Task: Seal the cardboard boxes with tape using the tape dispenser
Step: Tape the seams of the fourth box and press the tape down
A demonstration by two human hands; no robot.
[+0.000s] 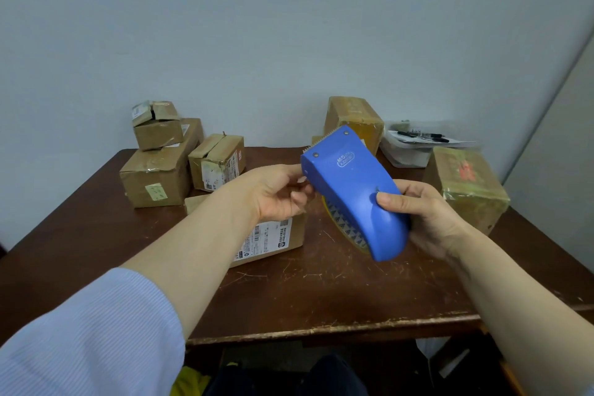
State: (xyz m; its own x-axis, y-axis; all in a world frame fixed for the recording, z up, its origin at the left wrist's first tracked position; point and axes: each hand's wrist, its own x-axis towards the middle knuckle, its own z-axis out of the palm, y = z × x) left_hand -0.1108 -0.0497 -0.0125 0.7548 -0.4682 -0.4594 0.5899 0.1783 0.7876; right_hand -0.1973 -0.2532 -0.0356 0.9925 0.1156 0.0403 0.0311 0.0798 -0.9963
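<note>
one tape dispenser (353, 193), perhaps seven boxes (157, 170).

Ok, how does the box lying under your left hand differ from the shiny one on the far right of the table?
The box with the shipping label lies low and flat near the table's middle, partly hidden behind the left hand. The glossy box stands taller at the right edge, in full view. The flat one shows bare cardboard and a white printed label; the glossy one looks film-wrapped with red markings. Both are brown cardboard, resting on the wooden table.
</note>
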